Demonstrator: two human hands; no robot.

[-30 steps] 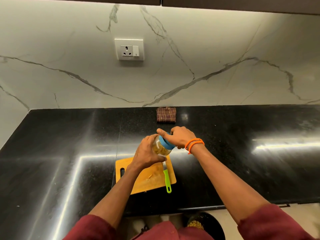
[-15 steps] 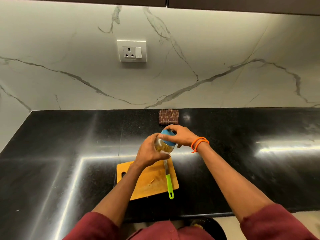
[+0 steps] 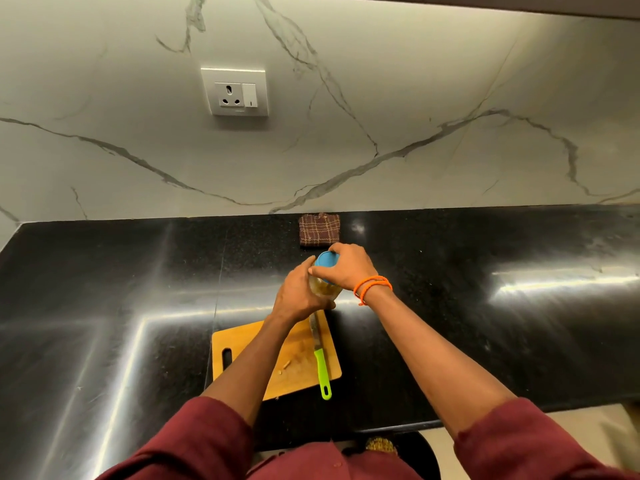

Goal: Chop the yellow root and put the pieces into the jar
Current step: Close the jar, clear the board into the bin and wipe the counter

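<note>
A clear jar holding yellow pieces sits upright between my hands, just beyond the far edge of the wooden cutting board. My left hand wraps around the jar's body. My right hand grips its blue lid from above. A knife with a green handle lies on the board's right side, blade pointing away from me. A few small yellow scraps lie on the board.
A folded brown checked cloth lies against the marble wall behind the jar. The black counter stretches left and right. A wall socket sits above. The counter's front edge runs just below the board.
The jar has gone from tilted to upright and moved a little away from me. My right hand has shifted on top of the blue lid.
</note>
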